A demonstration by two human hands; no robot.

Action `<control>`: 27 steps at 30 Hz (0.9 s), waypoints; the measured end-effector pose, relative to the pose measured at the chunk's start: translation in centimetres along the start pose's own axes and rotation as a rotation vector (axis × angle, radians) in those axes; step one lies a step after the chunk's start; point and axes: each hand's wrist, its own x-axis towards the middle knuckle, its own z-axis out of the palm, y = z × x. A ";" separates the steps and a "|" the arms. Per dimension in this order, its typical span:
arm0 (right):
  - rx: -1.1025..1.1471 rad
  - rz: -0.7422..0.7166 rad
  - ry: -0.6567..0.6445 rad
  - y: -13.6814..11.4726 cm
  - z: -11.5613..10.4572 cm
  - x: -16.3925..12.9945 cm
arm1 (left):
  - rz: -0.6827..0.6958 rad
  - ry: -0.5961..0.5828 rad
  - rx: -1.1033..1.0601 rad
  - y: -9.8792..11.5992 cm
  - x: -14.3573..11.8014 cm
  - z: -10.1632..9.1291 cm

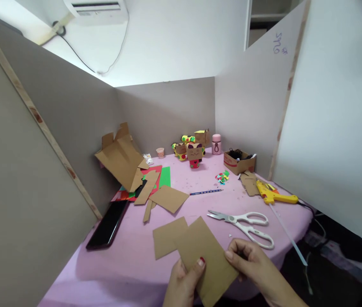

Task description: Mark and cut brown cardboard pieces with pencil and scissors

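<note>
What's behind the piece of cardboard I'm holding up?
Behind the held cardboard, another cardboard piece shows at its upper left, with pink tablecloth around it. The held cardboard covers that piece's right part, and anything else directly behind it can't be seen.

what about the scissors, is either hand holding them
No, the scissors lie on the table; the left hand and right hand hold cardboard.

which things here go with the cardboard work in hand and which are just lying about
Likely in the job: cardboard sheet, held by left hand and right hand; white-handled scissors; pencil; yellow glue gun.

Probably just lying about: black-screened phone; pink flask; small cup.
</note>
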 end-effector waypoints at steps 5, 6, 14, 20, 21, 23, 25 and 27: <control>0.019 0.028 -0.053 -0.3 0.3 -0.3 | -0.002 0.019 0.021 0.7 -0.6 0.3; 0.014 0.036 -0.054 -0.3 0.3 -0.4 | -0.001 0.023 0.032 0.8 -0.7 0.3; -0.246 -0.029 -0.082 0.2 0.6 -0.6 | -0.045 -0.018 -0.004 0.7 -1.0 0.2; -0.842 -0.184 0.166 0.0 -4.7 3.1 | -0.080 0.165 -0.030 0.7 -1.1 0.2; -0.932 -0.187 0.199 0.0 -5.9 3.8 | -0.071 0.203 -0.040 0.8 -1.2 0.3; -1.078 -0.182 0.184 0.2 -7.7 4.9 | -0.050 0.271 -0.071 0.9 -1.2 0.5; -1.180 -0.173 0.136 0.5 -8.7 5.4 | -0.034 0.327 -0.102 0.9 -1.2 0.7; -1.247 -0.168 0.094 0.7 -9.1 5.6 | -0.015 0.355 -0.140 0.9 -1.2 0.8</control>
